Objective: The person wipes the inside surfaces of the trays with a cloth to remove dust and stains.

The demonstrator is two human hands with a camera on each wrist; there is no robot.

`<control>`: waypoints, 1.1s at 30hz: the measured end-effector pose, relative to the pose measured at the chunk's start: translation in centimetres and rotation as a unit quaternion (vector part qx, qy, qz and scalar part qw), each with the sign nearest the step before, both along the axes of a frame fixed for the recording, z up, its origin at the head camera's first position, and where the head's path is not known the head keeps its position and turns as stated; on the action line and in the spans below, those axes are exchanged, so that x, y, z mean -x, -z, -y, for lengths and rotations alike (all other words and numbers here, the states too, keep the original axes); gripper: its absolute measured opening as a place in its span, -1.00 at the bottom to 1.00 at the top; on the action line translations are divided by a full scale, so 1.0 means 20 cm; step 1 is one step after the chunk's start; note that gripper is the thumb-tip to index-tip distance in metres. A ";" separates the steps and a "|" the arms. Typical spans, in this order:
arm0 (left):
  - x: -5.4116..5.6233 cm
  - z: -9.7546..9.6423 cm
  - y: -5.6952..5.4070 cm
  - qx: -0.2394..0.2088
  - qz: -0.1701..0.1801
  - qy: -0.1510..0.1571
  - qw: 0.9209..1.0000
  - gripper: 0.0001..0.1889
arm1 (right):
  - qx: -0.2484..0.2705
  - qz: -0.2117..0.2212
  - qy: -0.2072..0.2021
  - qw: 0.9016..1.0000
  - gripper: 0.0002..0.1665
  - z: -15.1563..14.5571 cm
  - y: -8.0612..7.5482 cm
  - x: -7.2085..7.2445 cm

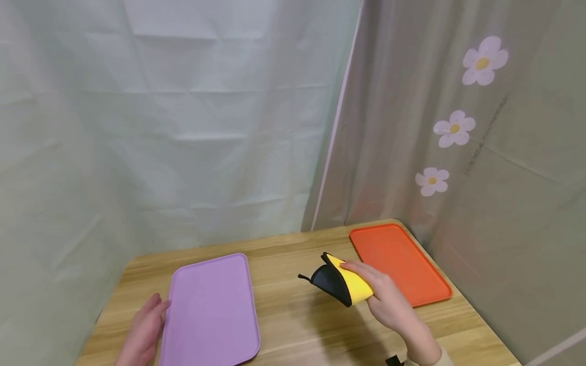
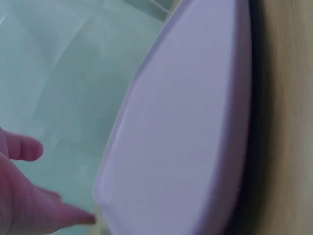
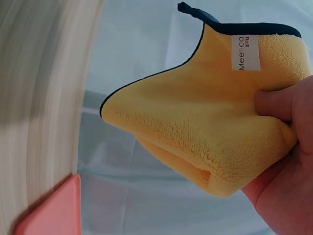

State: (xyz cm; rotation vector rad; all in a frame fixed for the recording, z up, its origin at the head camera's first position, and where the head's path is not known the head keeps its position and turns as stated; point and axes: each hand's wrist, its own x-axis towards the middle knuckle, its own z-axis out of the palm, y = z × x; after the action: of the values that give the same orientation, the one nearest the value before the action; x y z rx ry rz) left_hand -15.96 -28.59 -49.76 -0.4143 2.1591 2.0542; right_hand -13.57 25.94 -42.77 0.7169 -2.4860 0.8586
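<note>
A folded yellow towel [image 1: 361, 287] with dark edging and a dark grey side is held above the table by my right hand [image 1: 389, 300]. In the right wrist view, the thumb presses into the plush yellow face of the towel [image 3: 195, 112], and a white label and a hanging loop show along its edge. My left hand [image 1: 144, 325] is by the left edge of the purple tray [image 1: 210, 310], fingertips right at the rim. Its fingers [image 2: 63, 215] look extended in the left wrist view, beside the tray [image 2: 171, 112].
An orange tray [image 1: 398, 264] lies at the back right of the wooden table [image 1: 293, 325], beyond my right hand. Pale curtains [image 1: 220, 127] hang behind and around the table, with flowers printed on the right one. The towel's shadow falls between the trays.
</note>
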 end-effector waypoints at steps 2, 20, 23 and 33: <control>0.02 -0.04 -0.02 0.023 -0.026 -0.040 0.999 -0.25 | -0.003 -0.004 0.003 1.000 0.12 -0.02 0.00 0.01; 0.29 -1.18 -0.13 0.002 -0.154 0.065 0.986 -0.46 | -0.046 -0.023 0.061 0.997 0.22 -0.31 -0.10 0.07; 0.33 -1.40 -0.11 0.024 -0.152 0.100 0.983 -0.48 | -0.047 -0.015 0.077 0.996 0.22 -0.36 -0.12 0.06; 0.36 -2.01 -0.04 0.180 -0.155 0.167 0.957 -0.67 | -0.022 0.011 0.107 0.994 0.16 -0.48 -0.16 -0.02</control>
State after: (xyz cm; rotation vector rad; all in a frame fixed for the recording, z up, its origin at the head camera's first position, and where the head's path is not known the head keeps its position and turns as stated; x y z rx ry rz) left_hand -23.15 11.52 -49.01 0.2483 2.5751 1.6316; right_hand -13.08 35.61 -39.54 0.4449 -2.5502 0.7380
